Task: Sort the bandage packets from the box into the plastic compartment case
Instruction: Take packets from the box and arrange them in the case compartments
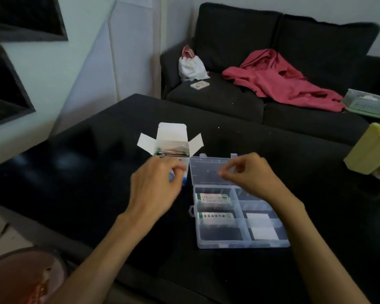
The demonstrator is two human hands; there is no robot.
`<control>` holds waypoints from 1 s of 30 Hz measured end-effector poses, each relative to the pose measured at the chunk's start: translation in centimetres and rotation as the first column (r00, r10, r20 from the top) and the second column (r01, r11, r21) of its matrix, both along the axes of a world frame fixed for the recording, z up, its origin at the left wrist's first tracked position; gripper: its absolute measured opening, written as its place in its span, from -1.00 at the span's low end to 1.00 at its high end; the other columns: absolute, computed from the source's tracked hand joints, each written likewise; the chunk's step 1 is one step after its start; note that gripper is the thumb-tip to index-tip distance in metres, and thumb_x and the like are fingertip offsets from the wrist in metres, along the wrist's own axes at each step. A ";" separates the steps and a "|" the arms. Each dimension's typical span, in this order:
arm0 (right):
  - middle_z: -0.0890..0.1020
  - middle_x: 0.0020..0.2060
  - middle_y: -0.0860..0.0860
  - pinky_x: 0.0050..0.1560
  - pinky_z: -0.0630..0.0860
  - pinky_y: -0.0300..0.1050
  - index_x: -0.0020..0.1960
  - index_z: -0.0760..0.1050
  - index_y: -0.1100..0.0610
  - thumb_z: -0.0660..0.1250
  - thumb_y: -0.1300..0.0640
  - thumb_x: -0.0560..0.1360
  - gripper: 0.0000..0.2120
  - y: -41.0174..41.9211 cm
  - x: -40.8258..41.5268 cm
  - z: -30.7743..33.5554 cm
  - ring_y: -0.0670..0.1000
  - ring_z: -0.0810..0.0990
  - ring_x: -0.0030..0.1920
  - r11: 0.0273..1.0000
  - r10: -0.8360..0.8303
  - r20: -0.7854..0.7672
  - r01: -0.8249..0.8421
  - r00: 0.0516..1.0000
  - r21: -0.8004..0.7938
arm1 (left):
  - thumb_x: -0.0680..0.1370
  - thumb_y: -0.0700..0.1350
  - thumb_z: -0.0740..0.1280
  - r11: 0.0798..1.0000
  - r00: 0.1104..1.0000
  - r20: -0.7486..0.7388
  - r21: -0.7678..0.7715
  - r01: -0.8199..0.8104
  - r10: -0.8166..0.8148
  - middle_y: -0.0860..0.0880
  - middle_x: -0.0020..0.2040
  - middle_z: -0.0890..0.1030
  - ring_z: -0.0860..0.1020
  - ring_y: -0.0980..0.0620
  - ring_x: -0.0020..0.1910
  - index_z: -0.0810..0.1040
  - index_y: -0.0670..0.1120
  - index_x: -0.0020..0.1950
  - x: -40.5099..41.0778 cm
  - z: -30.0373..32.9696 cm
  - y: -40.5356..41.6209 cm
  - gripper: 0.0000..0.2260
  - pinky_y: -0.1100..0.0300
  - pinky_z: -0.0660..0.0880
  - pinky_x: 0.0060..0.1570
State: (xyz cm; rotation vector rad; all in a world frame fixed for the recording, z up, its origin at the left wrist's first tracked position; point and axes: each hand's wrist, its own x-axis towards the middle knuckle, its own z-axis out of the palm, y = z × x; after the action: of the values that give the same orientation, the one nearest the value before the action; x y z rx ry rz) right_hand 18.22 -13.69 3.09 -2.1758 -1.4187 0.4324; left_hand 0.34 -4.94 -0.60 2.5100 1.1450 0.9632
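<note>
A white cardboard box [171, 139] stands on the black table with its top flaps open, packets showing inside. My left hand [156, 185] wraps the box's lower front. To its right lies the clear plastic compartment case [241, 243], lid [208, 170] open and tilted back. Two green-and-white bandage packets [213, 198] [215, 216] lie in its two left compartments, and white packets [261, 226] sit in a right compartment. My right hand [248, 174] hovers over the lid and far compartments, fingertips pinched together; whether anything is between them is too small to tell.
The black table [86, 172] fills the middle. A yellow container [369, 148] stands at its right edge. Behind is a dark sofa [261, 40] with a red garment [279, 77], a white bag [191, 66], a phone [199, 84] and a basket [367, 103].
</note>
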 end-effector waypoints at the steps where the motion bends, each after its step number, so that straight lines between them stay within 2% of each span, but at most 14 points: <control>1: 0.56 -0.25 -0.09 -0.24 0.48 -0.30 -0.02 0.54 -0.02 0.32 0.05 0.50 -0.93 0.6 -0.7 0.4 -0.16 0.53 -0.29 0.993 -0.023 0.006 0.022 1.000 0.112 | 0.57 -0.06 0.23 0.996 0.996 0.022 0.029 -0.088 0.087 0.09 0.12 0.56 0.46 0.12 0.06 0.58 0.10 0.12 -0.5 0.3 0.7 -0.80 0.25 0.37 -0.10; 4: 0.61 -0.08 -0.11 -0.15 0.50 -0.35 0.13 0.55 0.00 0.28 0.13 0.54 -0.81 3.5 -3.1 0.7 -0.19 0.57 -0.16 0.928 -0.050 0.095 0.011 0.994 0.372 | 0.60 -0.06 0.15 0.987 0.975 -0.154 0.063 -0.149 0.157 0.05 0.45 0.31 0.23 0.05 0.41 0.34 0.05 0.43 -1.6 -0.2 2.7 -0.63 0.12 0.29 0.26; 7: 0.64 0.03 -0.01 -0.02 0.52 -0.27 0.18 0.55 0.07 0.28 0.14 0.54 -0.77 7.4 -4.2 1.4 -0.12 0.59 -0.04 0.916 0.001 0.241 -0.098 0.970 0.389 | 0.61 -0.06 0.15 0.988 0.957 -0.249 0.014 -0.152 0.151 0.04 0.52 0.18 0.10 0.03 0.49 0.17 0.03 0.51 -1.9 -1.1 3.4 -0.54 0.09 0.20 0.37; 9: 0.64 0.07 0.04 0.03 0.53 -0.18 0.17 0.56 0.12 0.30 0.11 0.53 -0.76 9.7 -4.1 2.0 -0.05 0.60 0.01 0.953 0.117 0.317 -0.196 0.941 0.231 | 0.60 -0.05 0.17 0.987 0.964 -0.216 -0.011 -0.163 0.156 0.06 0.50 0.24 0.19 0.06 0.44 0.20 0.03 0.50 -1.9 -1.3 3.5 -0.55 0.13 0.24 0.34; 10: 0.63 0.08 0.06 0.02 0.52 -0.16 0.17 0.56 0.13 0.32 0.08 0.52 -0.74 10.7 -3.9 2.3 -0.02 0.59 0.02 0.967 0.200 0.336 -0.241 0.920 0.085 | 0.60 -0.05 0.18 0.986 0.969 -0.187 -0.017 -0.168 0.162 0.07 0.47 0.28 0.23 0.07 0.41 0.24 0.04 0.48 -2.1 -1.3 3.5 -0.57 0.15 0.26 0.31; 12: 0.62 0.11 0.08 -0.02 0.47 -0.18 0.19 0.54 0.17 0.35 0.04 0.49 -0.67 12.0 -3.5 2.7 0.02 0.58 0.05 0.924 0.360 0.297 -0.292 0.885 -0.248 | 0.60 -0.02 0.18 0.986 0.975 -0.154 -0.017 -0.167 0.163 0.09 0.45 0.32 0.27 0.09 0.37 0.28 0.05 0.46 -2.2 -1.2 3.5 -0.59 0.17 0.28 0.28; 13: 0.61 0.12 0.08 -0.02 0.46 -0.19 0.19 0.54 0.18 0.37 0.05 0.48 -0.67 12.5 -3.4 2.7 0.02 0.57 0.07 0.886 0.406 0.262 -0.306 0.875 -0.350 | 0.60 -0.01 0.18 0.987 0.976 -0.153 -0.016 -0.160 0.156 0.09 0.45 0.32 0.27 0.09 0.37 0.28 0.06 0.46 -2.3 -1.2 3.5 -0.59 0.18 0.27 0.28; 15: 0.60 0.14 0.06 0.05 0.47 -0.16 0.16 0.56 0.16 0.39 0.13 0.46 -0.71 13.1 -3.1 2.9 0.03 0.56 0.09 0.868 0.424 0.253 -0.311 0.869 -0.387 | 0.61 0.00 0.17 0.990 0.978 -0.161 -0.027 -0.136 0.130 0.10 0.45 0.32 0.27 0.10 0.38 0.26 0.08 0.47 -2.5 -1.1 3.5 -0.59 0.18 0.27 0.29; 17: 0.61 0.13 0.06 0.08 0.50 -0.13 0.14 0.58 0.16 0.38 0.16 0.47 -0.74 13.5 -3.1 2.9 0.04 0.57 0.09 0.876 0.433 0.296 -0.321 0.851 -0.360 | 0.61 0.01 0.18 0.992 0.981 -0.161 -0.041 -0.118 0.110 0.10 0.46 0.31 0.27 0.10 0.38 0.24 0.08 0.48 -2.7 -1.2 3.6 -0.57 0.18 0.27 0.30; 20: 0.62 0.10 0.06 -0.06 0.50 -0.22 0.13 0.59 0.16 0.38 0.11 0.48 -0.76 13.6 -3.4 2.1 0.02 0.59 0.03 0.884 0.450 0.386 -0.340 0.805 -0.320 | 0.60 0.01 0.20 0.990 0.982 -0.166 -0.087 -0.111 0.096 0.09 0.47 0.29 0.26 0.09 0.40 0.20 0.08 0.49 -2.8 -1.2 3.6 -0.54 0.16 0.28 0.32; 24: 0.60 0.16 0.05 0.04 0.46 -0.20 0.21 0.54 0.14 0.31 0.06 0.53 -0.71 12.6 -3.6 1.1 0.00 0.57 0.10 0.924 0.379 0.548 -0.341 0.746 -0.175 | 0.60 0.01 0.22 0.985 0.981 -0.161 -0.117 -0.127 0.107 0.07 0.47 0.29 0.25 0.08 0.41 0.20 0.06 0.50 -2.6 -1.1 3.7 -0.53 0.14 0.28 0.33; 27: 0.59 0.14 0.06 -0.01 0.36 -0.25 0.23 0.52 0.12 0.25 0.06 0.56 -0.71 11.3 -3.5 1.2 0.01 0.53 0.12 0.933 0.304 0.638 -0.355 0.707 -0.051 | 0.59 0.01 0.23 0.987 0.985 -0.133 -0.100 -0.127 0.113 0.06 0.45 0.32 0.27 0.09 0.40 0.22 0.04 0.49 -2.5 -1.2 3.8 -0.53 0.15 0.29 0.32; 28: 0.60 0.12 0.07 -0.04 0.36 -0.26 0.22 0.52 0.12 0.24 0.07 0.57 -0.73 10.8 -3.5 1.2 0.01 0.55 0.09 0.936 0.262 0.637 -0.351 0.725 0.015 | 0.59 0.01 0.23 0.987 0.985 -0.127 -0.099 -0.127 0.114 0.06 0.45 0.33 0.28 0.09 0.39 0.23 0.03 0.48 -2.5 -1.2 3.8 -0.53 0.15 0.30 0.31; 30: 0.64 0.03 0.06 -0.13 0.39 -0.32 0.17 0.55 0.13 0.24 0.10 0.57 -0.77 9.8 -3.6 1.3 -0.03 0.59 -0.02 0.931 0.154 0.516 -0.299 0.843 0.211 | 0.59 0.01 0.22 0.989 0.985 -0.129 -0.081 -0.125 0.114 0.06 0.44 0.34 0.27 0.09 0.39 0.26 0.02 0.47 -2.6 -1.2 3.7 -0.55 0.15 0.29 0.31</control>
State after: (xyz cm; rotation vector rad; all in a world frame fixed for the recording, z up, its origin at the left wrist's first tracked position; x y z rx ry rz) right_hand 14.63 -3.93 4.41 -1.9580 -1.8907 -0.2706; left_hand -2.22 -1.25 -1.76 2.4838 1.3582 0.7740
